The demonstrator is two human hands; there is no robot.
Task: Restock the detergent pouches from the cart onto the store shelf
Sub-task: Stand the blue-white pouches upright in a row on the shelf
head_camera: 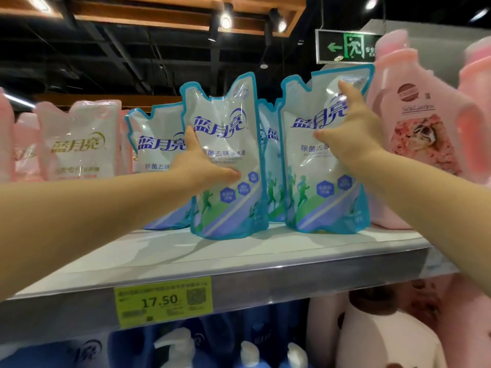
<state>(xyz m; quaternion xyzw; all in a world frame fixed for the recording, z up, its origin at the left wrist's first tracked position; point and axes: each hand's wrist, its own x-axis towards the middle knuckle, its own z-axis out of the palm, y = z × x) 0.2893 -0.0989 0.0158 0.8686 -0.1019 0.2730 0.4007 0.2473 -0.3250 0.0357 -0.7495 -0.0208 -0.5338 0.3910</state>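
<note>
Two blue-and-white detergent pouches stand upright at the front of the grey shelf [239,264]. My left hand [204,162] presses on the face of the middle pouch [228,197], one finger straight up along its left edge and the thumb across its front. My right hand [350,128] lies spread on the face of the right pouch [324,203], with one finger up near its top and the thumb out to the left. More of the same pouches [156,155] stand behind and to the left. The cart is out of view.
Pink-and-white pouches [79,142] fill the shelf's left end and tall pink bottles [419,134] its right end. A yellow price tag [163,301] reading 17.50 sits on the shelf's front rail. Blue pump bottles [249,351] and pink bottles [385,328] stand on the shelf below.
</note>
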